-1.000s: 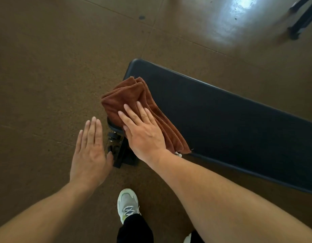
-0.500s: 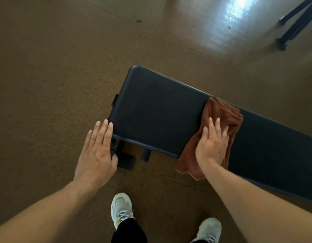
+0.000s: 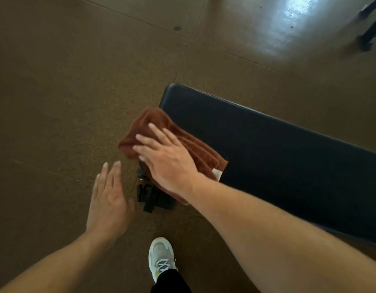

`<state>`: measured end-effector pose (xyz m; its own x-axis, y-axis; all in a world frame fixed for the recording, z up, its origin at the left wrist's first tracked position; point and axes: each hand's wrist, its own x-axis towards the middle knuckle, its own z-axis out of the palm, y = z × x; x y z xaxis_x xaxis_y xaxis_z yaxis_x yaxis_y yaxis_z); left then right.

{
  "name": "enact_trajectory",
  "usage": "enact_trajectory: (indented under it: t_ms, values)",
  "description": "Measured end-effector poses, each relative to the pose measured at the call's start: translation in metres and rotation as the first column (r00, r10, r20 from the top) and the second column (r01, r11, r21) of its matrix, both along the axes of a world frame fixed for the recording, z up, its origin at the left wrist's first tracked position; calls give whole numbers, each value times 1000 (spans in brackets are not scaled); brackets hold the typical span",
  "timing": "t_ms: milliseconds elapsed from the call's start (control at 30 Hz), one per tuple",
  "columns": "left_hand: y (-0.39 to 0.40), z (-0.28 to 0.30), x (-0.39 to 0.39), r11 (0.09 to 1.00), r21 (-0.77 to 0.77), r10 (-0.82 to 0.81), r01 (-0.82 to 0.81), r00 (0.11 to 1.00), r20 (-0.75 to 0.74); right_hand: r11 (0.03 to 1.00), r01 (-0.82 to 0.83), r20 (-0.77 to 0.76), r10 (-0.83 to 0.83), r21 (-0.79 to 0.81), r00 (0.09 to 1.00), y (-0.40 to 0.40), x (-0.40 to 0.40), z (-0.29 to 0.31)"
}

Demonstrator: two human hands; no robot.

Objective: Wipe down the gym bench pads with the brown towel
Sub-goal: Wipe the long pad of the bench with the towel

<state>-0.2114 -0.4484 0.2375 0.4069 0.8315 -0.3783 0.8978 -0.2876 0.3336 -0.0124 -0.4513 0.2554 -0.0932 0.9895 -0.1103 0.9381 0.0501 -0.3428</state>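
Your right hand (image 3: 169, 160) pressing flat, fingers straight, on brown towel (image 3: 161, 132) at bench pad (image 3: 278, 149) end, its white tag (image 3: 217, 174) unreadable, your left hand (image 3: 108, 199) open, holding nothing

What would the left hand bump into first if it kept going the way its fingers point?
Probably nothing: the open left hand points across bare brown floor, passing left of the brown towel. Depth is unclear.
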Motion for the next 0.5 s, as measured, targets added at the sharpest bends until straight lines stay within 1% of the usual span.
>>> enact_trajectory:
  t_ms: [67, 133, 167, 233, 300, 400, 500]
  values:
    - [-1, -2, -4, 999, -22, 29, -30, 999, -41, 996, -90, 41, 91, -24, 995, -24, -9, -5]
    - [-4, 1, -1, 999, -20, 35, -36, 999, -29, 982, -172, 109, 181, -80, 977, -44, -7, -8]
    - [-7, 3, 2, 1000, -10, 23, -23, 1000, -19, 975, -200, 135, 212, -101, 968, -52, -3, -8]
    - [-12, 7, 10, 998, 29, -58, 59, 998, -22, 968, -216, 162, 235, -126, 959, -66, 8, -6]
    - [-20, 10, 18, 984, 83, -159, 160, 987, -24, 974, -187, 174, 207, -125, 963, -83, 18, -5]
    - [-31, 15, 41, 948, 130, -291, 291, 957, -22, 989, -90, 171, 109, -114, 979, -116, 42, -6]
    - [-53, 16, 82, 864, 153, -475, 480, 877, -68, 993, 22, 176, -2, -115, 984, -166, 79, -8]
